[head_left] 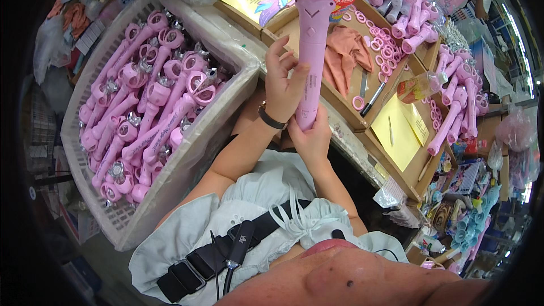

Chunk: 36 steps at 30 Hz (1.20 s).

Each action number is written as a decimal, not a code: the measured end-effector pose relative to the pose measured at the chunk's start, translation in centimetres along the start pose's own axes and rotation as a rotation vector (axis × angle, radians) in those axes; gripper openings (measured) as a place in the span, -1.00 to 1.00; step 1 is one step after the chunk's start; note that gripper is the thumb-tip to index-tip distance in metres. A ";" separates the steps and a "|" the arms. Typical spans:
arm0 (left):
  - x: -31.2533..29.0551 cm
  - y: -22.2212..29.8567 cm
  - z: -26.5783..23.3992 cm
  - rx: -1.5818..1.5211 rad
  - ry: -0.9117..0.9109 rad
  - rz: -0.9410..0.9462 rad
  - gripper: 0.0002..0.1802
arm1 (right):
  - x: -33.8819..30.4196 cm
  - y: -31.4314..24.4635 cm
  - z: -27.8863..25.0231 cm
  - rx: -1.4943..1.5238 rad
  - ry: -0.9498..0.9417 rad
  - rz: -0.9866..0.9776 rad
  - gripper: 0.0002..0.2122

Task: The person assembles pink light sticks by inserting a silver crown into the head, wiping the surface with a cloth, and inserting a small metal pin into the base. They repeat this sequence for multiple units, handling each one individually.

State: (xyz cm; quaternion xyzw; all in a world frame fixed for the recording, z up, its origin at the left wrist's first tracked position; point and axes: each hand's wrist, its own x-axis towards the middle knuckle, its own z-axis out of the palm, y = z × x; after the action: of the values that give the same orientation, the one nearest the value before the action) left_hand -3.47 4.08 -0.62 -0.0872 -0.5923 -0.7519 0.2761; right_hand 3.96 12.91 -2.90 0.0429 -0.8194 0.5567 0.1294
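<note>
Upright in front of me stands a pink toy wand, its ringed head cut off by the top of the picture. The lower end of its handle is in my right hand, fingers wrapped round it. At the left side of the handle is my left hand, its fingers apart and loosely bent, the thumb reaching to the handle's edge. A dark wristband circles my left wrist. To the left, many similar pink wands with silvery pieces in their heads lie heaped in a white plastic crate.
Right of the wand, a cardboard tray holds pink rings, an orange cloth and a black pen. Yellow paper and a bottle are nearby. More wands pile up at far right.
</note>
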 end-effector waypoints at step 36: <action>-3.9 1.4 -1.3 -0.343 -0.208 -0.583 -0.58 | -4.3 1.0 -1.3 -0.085 -0.136 0.132 -0.51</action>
State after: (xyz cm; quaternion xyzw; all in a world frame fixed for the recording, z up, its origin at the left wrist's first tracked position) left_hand 0.75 3.90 -1.63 -0.0357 -0.4823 -0.8748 -0.0304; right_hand 8.07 14.12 -4.45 0.0207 -0.8503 0.5246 0.0382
